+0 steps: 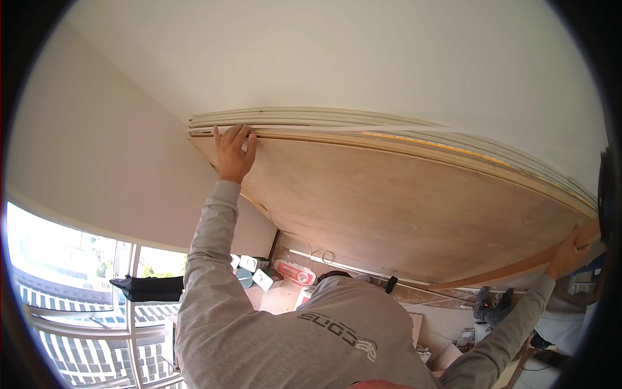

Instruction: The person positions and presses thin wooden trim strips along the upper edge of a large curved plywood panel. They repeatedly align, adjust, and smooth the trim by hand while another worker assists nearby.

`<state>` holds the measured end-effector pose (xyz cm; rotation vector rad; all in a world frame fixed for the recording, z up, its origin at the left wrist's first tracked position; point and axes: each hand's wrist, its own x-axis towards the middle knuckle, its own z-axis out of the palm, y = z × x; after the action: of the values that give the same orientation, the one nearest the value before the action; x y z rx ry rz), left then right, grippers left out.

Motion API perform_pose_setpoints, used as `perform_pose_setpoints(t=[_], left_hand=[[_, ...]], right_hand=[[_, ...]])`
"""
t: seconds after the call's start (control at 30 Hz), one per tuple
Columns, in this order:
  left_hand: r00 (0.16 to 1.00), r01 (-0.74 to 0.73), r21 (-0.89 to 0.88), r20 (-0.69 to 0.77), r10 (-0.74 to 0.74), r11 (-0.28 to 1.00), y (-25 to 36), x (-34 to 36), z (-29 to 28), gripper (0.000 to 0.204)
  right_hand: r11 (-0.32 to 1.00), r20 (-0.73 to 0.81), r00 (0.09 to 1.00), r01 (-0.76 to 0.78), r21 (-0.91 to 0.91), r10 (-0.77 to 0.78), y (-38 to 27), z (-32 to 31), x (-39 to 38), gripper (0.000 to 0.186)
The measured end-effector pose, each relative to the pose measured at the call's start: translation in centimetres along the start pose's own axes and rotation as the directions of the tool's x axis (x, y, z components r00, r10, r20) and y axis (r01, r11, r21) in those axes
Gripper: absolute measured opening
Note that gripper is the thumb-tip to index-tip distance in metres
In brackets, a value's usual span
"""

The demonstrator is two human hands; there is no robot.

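Note:
A large plywood sheet leans on edge against the white wall, in front of a stack of pale panels. My left hand is hooked over the top edge near the left corner, fingers curled behind and thumb on the front side. Far to the right, my right hand is closed around the edge of a reddish-brown wooden strip beside the sheet's right side. Whether that strip is separate from the sheet, I cannot tell. My arms are spread wide apart.
Bright windows are at the left, with a black cloth-like item beside them. Boxes and a red-and-white package lie on the floor below. Another person's dark shoes show at lower right, near scattered items.

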<state>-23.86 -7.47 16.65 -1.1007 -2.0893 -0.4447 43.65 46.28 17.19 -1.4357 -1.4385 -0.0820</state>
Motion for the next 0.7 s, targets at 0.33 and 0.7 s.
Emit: perform_pose_setpoints(t=[0.33,0.7], left_hand=[[0.999,0.050,0.047,-0.019,-0.049,0.998,-0.5,-1.0,-0.2,0.024],[0.992,0.029,0.091,-0.126,-0.018,0.995,2.2,-0.5,-1.3,0.041]], right_hand=[[0.997,-0.022,0.997,-0.077,0.007,0.077,0.9,1.1,-0.3,0.072],[0.996,-0.048,0.998,-0.039,-0.082,0.035,-3.5,-1.4,-1.6,0.073]])
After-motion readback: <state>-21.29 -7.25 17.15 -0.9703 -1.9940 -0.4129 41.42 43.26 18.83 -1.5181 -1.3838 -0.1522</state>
